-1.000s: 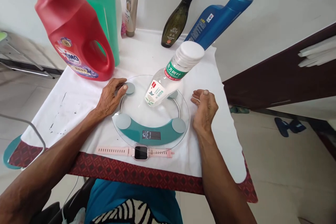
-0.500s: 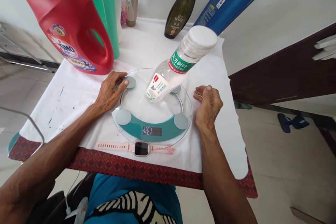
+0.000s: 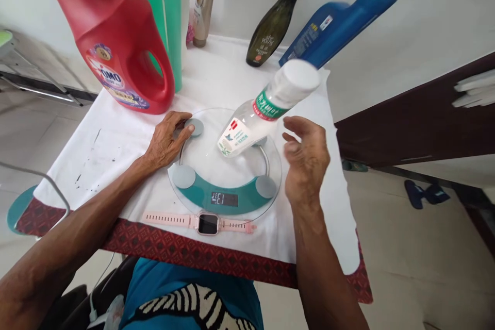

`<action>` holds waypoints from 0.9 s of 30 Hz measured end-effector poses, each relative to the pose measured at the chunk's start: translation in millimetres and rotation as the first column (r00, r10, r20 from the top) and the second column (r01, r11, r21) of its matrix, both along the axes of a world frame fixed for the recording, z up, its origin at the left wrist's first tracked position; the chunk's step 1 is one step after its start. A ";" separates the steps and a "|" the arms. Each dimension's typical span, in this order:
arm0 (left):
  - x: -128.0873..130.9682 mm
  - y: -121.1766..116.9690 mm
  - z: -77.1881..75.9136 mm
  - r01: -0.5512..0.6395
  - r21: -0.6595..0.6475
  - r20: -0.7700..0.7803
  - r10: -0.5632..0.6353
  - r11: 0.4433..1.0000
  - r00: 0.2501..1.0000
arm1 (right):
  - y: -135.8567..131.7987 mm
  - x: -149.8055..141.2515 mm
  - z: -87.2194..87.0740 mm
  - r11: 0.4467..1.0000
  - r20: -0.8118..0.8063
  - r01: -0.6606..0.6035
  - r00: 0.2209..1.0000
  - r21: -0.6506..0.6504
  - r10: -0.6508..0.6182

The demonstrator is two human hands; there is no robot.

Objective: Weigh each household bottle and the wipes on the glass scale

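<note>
A round glass scale with a teal band lies on the white cloth, its small display lit. On the glass stands a clear plastic bottle with a white cap and a green and red label. My left hand rests at the scale's far left edge, thumb and forefinger apart around a grey round pad. Off the right edge, my right hand is raised beside the bottle, fingers loosely bent and apart, holding nothing. A pink-strapped smartwatch lies along the scale's near edge.
A red detergent jug and a green-filled container stand at the back left. Behind the scale are a beige tube, a dark pump bottle and a blue bottle. A cable crosses the left table edge.
My right hand has lifted and turned, its fingers spreading near the bottle. My left hand keeps its place at the scale. The whole view has shifted slightly.
</note>
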State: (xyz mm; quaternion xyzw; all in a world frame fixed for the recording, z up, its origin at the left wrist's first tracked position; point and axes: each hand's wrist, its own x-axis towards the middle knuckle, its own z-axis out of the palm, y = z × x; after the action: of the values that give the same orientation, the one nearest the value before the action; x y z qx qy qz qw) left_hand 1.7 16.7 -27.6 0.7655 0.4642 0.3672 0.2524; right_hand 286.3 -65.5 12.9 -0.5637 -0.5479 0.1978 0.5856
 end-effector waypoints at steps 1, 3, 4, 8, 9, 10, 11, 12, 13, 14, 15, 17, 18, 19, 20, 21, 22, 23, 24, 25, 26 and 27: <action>-0.4 -0.5 1.1 -0.002 -0.006 0.003 0.002 1.000 1.000 | 2.4 -9.6 11.2 0.997 0.004 -0.078 0.997 0.018 0.077; -1.2 -2.0 3.4 -0.007 -0.026 0.009 0.008 1.000 1.000 | 7.7 -30.8 30.4 0.988 -0.008 -0.157 0.988 0.007 0.157; -1.5 -2.6 3.8 -0.016 -0.031 0.012 0.016 0.999 1.000 | 10.3 -41.3 37.4 0.987 -0.032 -0.162 0.986 -0.017 0.161; -1.3 -2.1 -1.4 -0.044 -0.049 0.062 0.047 0.998 0.997 | 17.6 -71.1 48.9 0.983 -0.041 -0.053 0.998 -0.178 0.047; -1.1 -1.7 -3.6 -0.041 -0.049 0.072 0.045 0.998 0.996 | 18.7 -73.9 50.0 0.980 -0.043 -0.041 0.999 -0.193 0.033; -1.0 -1.6 -5.7 -0.042 -0.046 0.079 0.046 0.998 0.996 | 19.9 -74.6 51.3 0.979 -0.058 -0.042 0.998 -0.200 0.031; -0.8 -1.7 -7.5 -0.046 -0.044 0.084 0.050 0.998 0.995 | 21.9 -73.0 53.3 0.978 -0.086 -0.053 0.996 -0.202 0.036; -0.8 -2.2 -8.8 -0.051 -0.045 0.089 0.055 0.998 0.995 | 25.5 -69.0 55.9 0.979 -0.121 -0.058 0.992 -0.197 0.035; -0.6 -2.9 -9.8 -0.054 -0.047 0.090 0.059 0.997 0.994 | 31.4 -62.7 59.1 0.981 -0.148 -0.048 0.989 -0.185 0.020; -0.4 -3.7 -10.4 -0.060 -0.050 0.093 0.064 0.997 0.994 | 40.4 -54.1 62.7 0.986 -0.160 -0.014 0.987 -0.168 -0.013; -0.1 -4.5 -10.8 -0.065 -0.056 0.097 0.070 0.996 0.993 | 52.7 -43.5 66.3 0.989 -0.156 0.039 0.986 -0.144 -0.061; 0.8 -5.6 -11.5 -0.075 -0.077 0.103 0.083 0.994 0.991 | 87.8 -17.8 71.5 0.985 -0.107 0.156 0.981 -0.073 -0.163; 1.3 -5.9 -12.2 -0.078 -0.088 0.106 0.087 0.993 0.991 | 109.9 -3.8 72.4 0.978 -0.067 0.206 0.976 -0.034 -0.208; 1.8 -6.0 -13.3 -0.079 -0.099 0.109 0.090 0.992 0.990 | 133.8 10.1 71.9 0.971 -0.030 0.240 0.970 0.001 -0.240; 2.2 -6.2 -14.9 -0.082 -0.108 0.114 0.094 0.991 0.989 | 158.8 23.2 69.9 0.962 0.017 0.272 0.962 0.023 -0.272; 2.6 -6.3 -16.9 -0.083 -0.113 0.119 0.097 0.990 0.988 | 183.7 35.0 66.6 0.950 0.083 0.312 0.946 0.028 -0.313; 3.0 -6.6 -19.2 -0.081 -0.114 0.125 0.095 0.990 0.988 | 207.6 45.0 62.3 0.940 0.102 0.339 0.935 0.031 -0.340; 3.4 -7.0 -21.8 -0.081 -0.118 0.131 0.096 0.990 0.987 | 229.6 53.0 57.2 0.929 0.115 0.367 0.922 0.036 -0.369; 3.9 -7.6 -24.4 -0.083 -0.125 0.135 0.100 0.989 0.986 | 249.1 58.9 51.6 0.919 0.127 0.391 0.911 0.041 -0.393; 4.3 -8.3 -26.9 -0.084 -0.138 0.136 0.103 0.987 0.985 | 265.9 62.9 45.8 0.911 0.131 0.411 0.901 0.047 -0.413; 4.8 -8.9 -29.0 -0.090 -0.152 0.138 0.111 0.984 0.984 | 279.8 65.3 40.2 0.903 0.141 0.427 0.892 0.057 -0.430; 5.2 -9.4 -30.7 -0.100 -0.167 0.141 0.124 0.981 0.982 | 291.1 66.6 35.0 0.897 0.155 0.436 0.884 0.072 -0.442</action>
State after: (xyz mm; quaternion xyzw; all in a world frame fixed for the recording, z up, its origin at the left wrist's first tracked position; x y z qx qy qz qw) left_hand 6.9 7.4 -58.2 0.6856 0.5142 0.3995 0.3256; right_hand 352.9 225.6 47.9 -0.6773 -0.4569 0.0026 0.5766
